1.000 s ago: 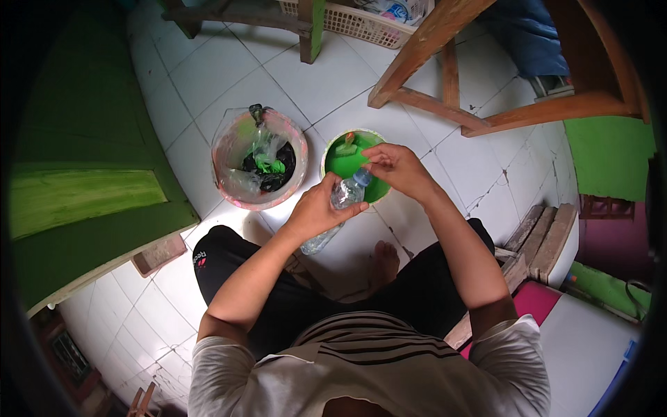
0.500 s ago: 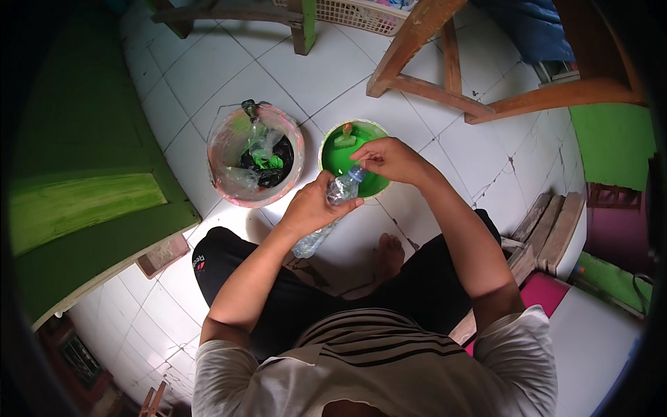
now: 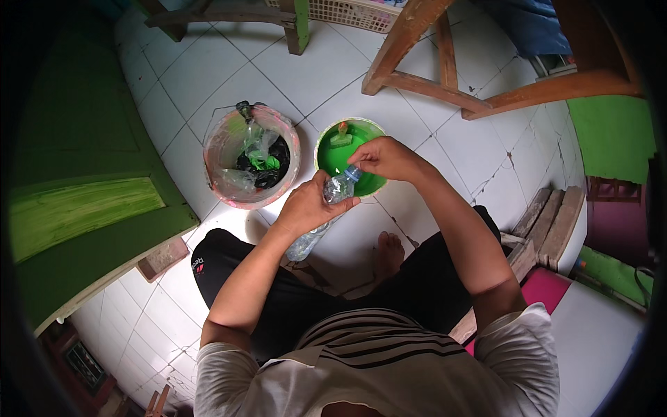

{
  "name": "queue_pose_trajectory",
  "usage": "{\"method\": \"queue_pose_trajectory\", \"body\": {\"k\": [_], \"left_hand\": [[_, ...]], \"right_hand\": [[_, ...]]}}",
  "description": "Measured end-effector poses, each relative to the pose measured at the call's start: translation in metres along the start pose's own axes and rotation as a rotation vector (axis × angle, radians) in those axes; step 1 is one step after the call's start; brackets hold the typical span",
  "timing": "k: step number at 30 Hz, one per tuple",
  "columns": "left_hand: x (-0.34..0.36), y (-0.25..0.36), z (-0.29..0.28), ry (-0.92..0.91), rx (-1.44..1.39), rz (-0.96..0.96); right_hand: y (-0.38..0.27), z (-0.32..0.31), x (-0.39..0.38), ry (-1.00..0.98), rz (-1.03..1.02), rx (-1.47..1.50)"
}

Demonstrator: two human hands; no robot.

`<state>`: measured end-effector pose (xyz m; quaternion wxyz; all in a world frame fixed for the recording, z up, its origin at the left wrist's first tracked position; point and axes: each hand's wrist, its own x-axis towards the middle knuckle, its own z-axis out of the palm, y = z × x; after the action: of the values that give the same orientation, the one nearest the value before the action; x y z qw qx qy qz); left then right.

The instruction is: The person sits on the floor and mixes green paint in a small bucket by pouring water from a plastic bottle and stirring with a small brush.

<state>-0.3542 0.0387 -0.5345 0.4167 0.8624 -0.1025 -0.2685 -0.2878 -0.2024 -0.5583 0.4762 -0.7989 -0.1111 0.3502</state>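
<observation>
Tile floor (image 3: 236,90), green panel (image 3: 90,201), wooden legs (image 3: 404,45), hands (image 3: 304,207) at bottle (image 3: 339,188)

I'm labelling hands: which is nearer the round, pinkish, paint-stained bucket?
Left. The left hand, gripping a clear plastic bottle, is off the bucket's near right side; the right hand is farther right, at the bottle's neck.

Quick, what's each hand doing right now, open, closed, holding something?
Left hand: closed around the clear plastic bottle.
Right hand: fingers bunched at the bottle's blue top; whether they grip it can't be told.
</observation>
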Motion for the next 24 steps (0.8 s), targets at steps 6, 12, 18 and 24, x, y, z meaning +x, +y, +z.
{"method": "queue_pose_trajectory", "body": {"k": [6,12,18,24], "left_hand": [[0.000,0.002,-0.001,0.004,0.038,-0.014],[0.000,0.006,-0.001,-0.001,0.064,-0.028],[0.001,0.005,0.000,0.013,0.106,-0.027],[0.005,0.003,0.003,0.016,0.092,0.004]], "right_hand": [[0.000,0.003,0.000,-0.003,-0.005,0.020],[0.006,0.005,0.001,0.011,-0.102,0.011],[0.005,0.005,0.004,-0.058,-0.023,-0.009],[0.019,0.005,0.004,0.016,-0.076,0.010]]}}
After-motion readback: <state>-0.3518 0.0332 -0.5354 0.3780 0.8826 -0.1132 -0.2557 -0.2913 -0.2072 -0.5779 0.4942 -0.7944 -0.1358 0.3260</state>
